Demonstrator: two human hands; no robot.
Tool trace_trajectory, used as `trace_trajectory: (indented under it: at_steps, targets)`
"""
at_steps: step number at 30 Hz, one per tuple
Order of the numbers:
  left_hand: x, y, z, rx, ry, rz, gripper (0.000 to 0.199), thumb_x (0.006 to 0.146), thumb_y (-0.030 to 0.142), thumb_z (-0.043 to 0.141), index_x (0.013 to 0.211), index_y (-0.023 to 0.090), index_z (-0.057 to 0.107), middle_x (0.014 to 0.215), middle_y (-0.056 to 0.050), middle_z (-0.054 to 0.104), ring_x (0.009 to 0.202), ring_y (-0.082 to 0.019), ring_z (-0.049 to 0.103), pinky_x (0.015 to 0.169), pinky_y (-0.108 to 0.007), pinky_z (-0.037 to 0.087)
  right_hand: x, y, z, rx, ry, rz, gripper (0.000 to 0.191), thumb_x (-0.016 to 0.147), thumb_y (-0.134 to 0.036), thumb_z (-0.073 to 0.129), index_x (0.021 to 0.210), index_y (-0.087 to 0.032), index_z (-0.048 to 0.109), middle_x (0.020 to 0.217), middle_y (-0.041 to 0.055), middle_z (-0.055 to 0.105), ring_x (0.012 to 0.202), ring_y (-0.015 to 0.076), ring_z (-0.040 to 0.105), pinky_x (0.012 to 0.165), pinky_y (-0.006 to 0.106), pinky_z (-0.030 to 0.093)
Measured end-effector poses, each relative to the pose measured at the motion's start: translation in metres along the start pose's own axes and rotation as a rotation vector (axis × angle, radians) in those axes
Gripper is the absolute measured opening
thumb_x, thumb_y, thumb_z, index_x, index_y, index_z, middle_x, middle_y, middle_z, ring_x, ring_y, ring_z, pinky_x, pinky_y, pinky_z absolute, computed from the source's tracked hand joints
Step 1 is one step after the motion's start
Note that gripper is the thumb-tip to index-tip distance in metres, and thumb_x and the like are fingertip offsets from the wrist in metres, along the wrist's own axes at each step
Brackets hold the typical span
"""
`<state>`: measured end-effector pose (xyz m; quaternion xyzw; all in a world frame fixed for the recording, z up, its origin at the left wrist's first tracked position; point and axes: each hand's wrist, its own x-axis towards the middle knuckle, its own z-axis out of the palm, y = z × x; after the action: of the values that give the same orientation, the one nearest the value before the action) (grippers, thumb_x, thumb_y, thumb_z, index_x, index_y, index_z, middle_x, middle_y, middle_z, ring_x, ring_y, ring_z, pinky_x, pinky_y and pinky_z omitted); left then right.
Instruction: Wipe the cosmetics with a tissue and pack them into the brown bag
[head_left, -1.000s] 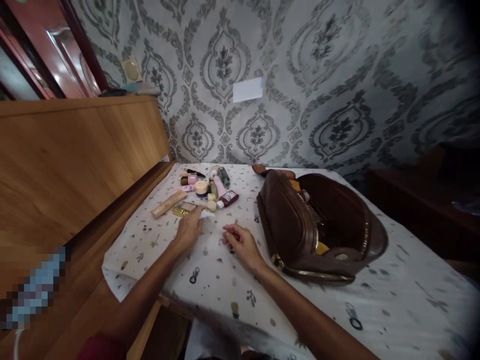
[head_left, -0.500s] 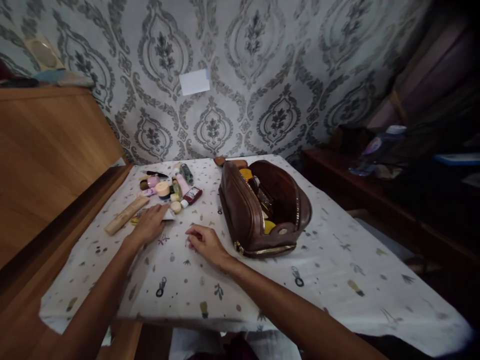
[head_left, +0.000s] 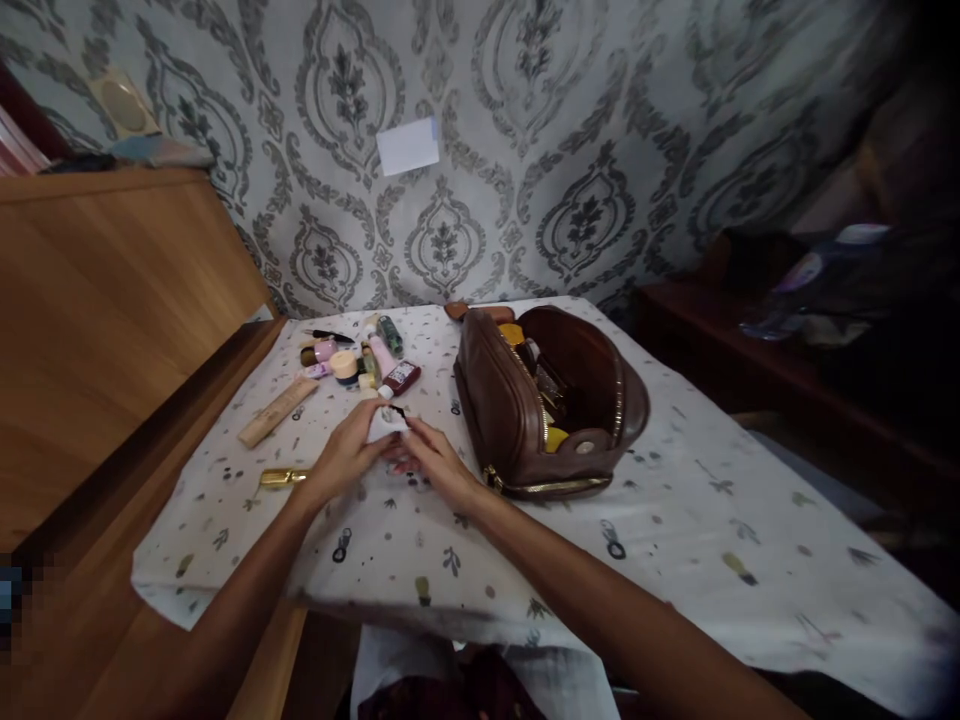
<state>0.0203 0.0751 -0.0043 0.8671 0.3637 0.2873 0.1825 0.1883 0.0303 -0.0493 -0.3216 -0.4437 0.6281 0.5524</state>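
My left hand (head_left: 345,450) and my right hand (head_left: 441,465) meet over the table, left of the brown bag. Between their fingers is a small white piece with a black edge (head_left: 386,422), partly covered; its kind I cannot make out. Both hands are closed on it. Beside my left wrist lies a shiny gold tube (head_left: 282,478), its right end hidden by the hand. A beige squeeze tube (head_left: 277,412) rests farther left. Just beyond the fingers lies a dark red bottle with a white cap (head_left: 401,379).
The brown leather bag (head_left: 491,400) stands unzipped, with yellow and dark items inside. Behind my left hand lie a cream-lidded jar (head_left: 344,366), a pink tube (head_left: 382,353), a green bottle (head_left: 390,335) and a black pen-like item (head_left: 331,336). A wooden cabinet (head_left: 127,300) borders the left.
My left hand has lifted the white piece and moved right, uncovering the gold tube. My right hand has come to meet it and now grips the piece too. The view has shifted slightly.
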Motion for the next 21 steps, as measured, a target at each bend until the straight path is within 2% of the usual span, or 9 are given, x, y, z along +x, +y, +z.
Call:
trace_trajectory:
  at_steps: [2, 5, 9, 12, 15, 18, 21]
  targets:
    - [-0.005, 0.006, 0.015, -0.038, -0.003, 0.025, 0.039, 0.092, 0.027, 0.049, 0.13, 0.017, 0.049, 0.128, -0.013, 0.059, 0.12, -0.025, 0.055, 0.103, -0.04, 0.043, 0.001, 0.001, 0.0, 0.037, 0.003, 0.027, 0.039, 0.08, -0.043, 0.066, 0.112, -0.022, 0.059, 0.097, 0.0027, 0.067, 0.076, 0.0155, 0.067, 0.063, 0.026, 0.054]
    - [-0.009, 0.009, 0.027, -0.05, -0.022, 0.015, 0.048, 0.091, 0.028, 0.051, 0.138, 0.018, 0.045, 0.133, -0.013, 0.056, 0.125, -0.026, 0.052, 0.107, -0.041, 0.04, 0.002, 0.004, -0.001, 0.039, 0.09, 0.053, 0.032, 0.08, -0.041, 0.066, 0.105, -0.021, 0.06, 0.094, 0.0014, 0.067, 0.069, 0.0134, 0.064, 0.057, 0.023, 0.052]
    - [-0.012, 0.005, 0.026, -0.038, -0.043, -0.025, 0.047, 0.095, 0.035, 0.047, 0.14, 0.019, 0.046, 0.136, -0.012, 0.056, 0.127, -0.025, 0.053, 0.108, -0.04, 0.041, 0.0, 0.004, -0.003, 0.005, 0.124, 0.026, 0.03, 0.081, -0.044, 0.066, 0.098, -0.02, 0.059, 0.088, 0.0006, 0.066, 0.066, 0.013, 0.063, 0.057, 0.024, 0.052]
    - [-0.014, -0.003, 0.028, 0.016, -0.038, -0.044, 0.046, 0.096, 0.033, 0.043, 0.139, 0.02, 0.047, 0.138, -0.011, 0.056, 0.127, -0.025, 0.054, 0.108, -0.041, 0.042, 0.0, 0.005, -0.003, -0.005, 0.136, 0.034, 0.028, 0.082, -0.045, 0.065, 0.094, -0.02, 0.058, 0.081, -0.0004, 0.065, 0.064, 0.0135, 0.063, 0.057, 0.023, 0.051]
    - [-0.013, -0.014, 0.033, 0.135, -0.068, -0.026, 0.048, 0.092, 0.028, 0.045, 0.139, 0.019, 0.047, 0.131, -0.012, 0.06, 0.119, -0.026, 0.059, 0.1, -0.041, 0.048, 0.002, 0.011, -0.005, -0.026, 0.237, 0.068, 0.027, 0.084, -0.043, 0.062, 0.096, -0.019, 0.059, 0.08, 0.0002, 0.064, 0.063, 0.0135, 0.062, 0.055, 0.023, 0.051]
    - [-0.015, -0.022, 0.025, 0.291, -0.114, 0.069, 0.051, 0.087, 0.022, 0.049, 0.139, 0.02, 0.049, 0.124, -0.013, 0.063, 0.113, -0.029, 0.061, 0.095, -0.042, 0.05, 0.002, 0.015, -0.007, -0.068, 0.345, 0.092, 0.031, 0.082, -0.038, 0.065, 0.108, -0.021, 0.058, 0.088, 0.0016, 0.066, 0.063, 0.0134, 0.061, 0.054, 0.024, 0.051]
    - [-0.04, -0.045, -0.004, 0.413, -0.098, 0.123, 0.05, 0.085, 0.026, 0.054, 0.135, 0.03, 0.054, 0.126, -0.008, 0.064, 0.114, -0.032, 0.059, 0.097, -0.047, 0.047, -0.002, 0.015, -0.008, -0.043, 0.33, 0.126, 0.037, 0.084, -0.037, 0.064, 0.117, -0.024, 0.054, 0.094, 0.0019, 0.066, 0.064, 0.0141, 0.065, 0.057, 0.026, 0.053]
